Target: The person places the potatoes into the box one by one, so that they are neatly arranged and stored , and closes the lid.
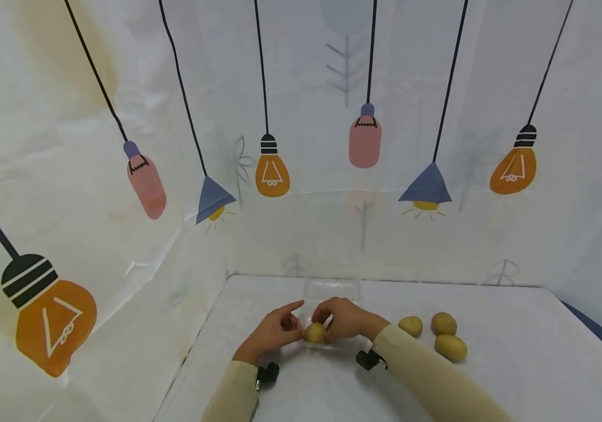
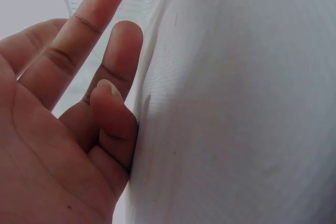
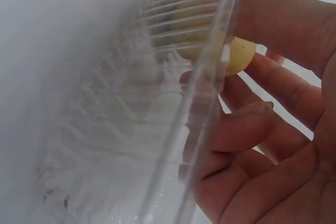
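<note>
A clear plastic box with ribbed walls lies on the white table, its lid part folded out toward the back. One yellow potato sits at its near part, and my right hand holds it with fingers curled about it. The right wrist view shows the potato partly behind the box's ribbed wall. My left hand is at the box's left edge, thumb close to the potato. In the left wrist view its fingers are loosely bent, with nothing seen between them; the thumb is hidden there.
Right of the box, three more potatoes lie together on the table: one potato by the right sleeve, another potato behind, and a longer potato in front. A white curtain with printed lamps hangs behind and at the left.
</note>
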Tool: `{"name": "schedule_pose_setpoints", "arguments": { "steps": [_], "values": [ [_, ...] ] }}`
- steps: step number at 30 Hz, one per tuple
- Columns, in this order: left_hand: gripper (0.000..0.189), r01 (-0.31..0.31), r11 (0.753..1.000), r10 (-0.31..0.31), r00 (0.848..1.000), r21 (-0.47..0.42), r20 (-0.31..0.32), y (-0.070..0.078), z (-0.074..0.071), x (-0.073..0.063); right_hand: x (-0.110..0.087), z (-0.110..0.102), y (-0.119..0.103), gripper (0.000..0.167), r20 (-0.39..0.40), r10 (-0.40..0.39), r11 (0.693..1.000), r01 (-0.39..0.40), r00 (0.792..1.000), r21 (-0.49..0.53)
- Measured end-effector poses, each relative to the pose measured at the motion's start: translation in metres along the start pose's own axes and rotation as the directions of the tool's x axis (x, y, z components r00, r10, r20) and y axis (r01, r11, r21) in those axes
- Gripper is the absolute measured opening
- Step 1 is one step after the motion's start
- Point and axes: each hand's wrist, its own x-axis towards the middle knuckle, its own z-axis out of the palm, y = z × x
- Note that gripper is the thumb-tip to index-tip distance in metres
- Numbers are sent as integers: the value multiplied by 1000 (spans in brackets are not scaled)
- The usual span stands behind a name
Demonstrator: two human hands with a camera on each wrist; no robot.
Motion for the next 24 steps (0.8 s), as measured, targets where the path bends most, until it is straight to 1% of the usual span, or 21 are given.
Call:
{"name": "schedule_pose_setpoints", "arguments": {
  "steps": [5, 14, 18, 24],
  "values": [
    [75, 1, 1000, -1, 1000, -9, 2, -1, 1, -1, -1, 0, -2, 43, 12, 7, 1000, -7, 1000, 2],
    [75, -10, 999, 9, 1000, -40, -19, 1, 1, 0, -3, -4, -6, 45, 13, 33, 999, -34, 999, 13],
    [76, 4, 1000, -4, 1000, -31, -17, 1, 1, 0, -5, -5, -5, 45, 14, 34, 999, -34, 999, 32],
    [76, 6, 1000, -6, 1000, -4, -5, -1, -1, 0, -12, -12, 0, 46, -5, 38, 999, -38, 999, 10]
  ]
}}
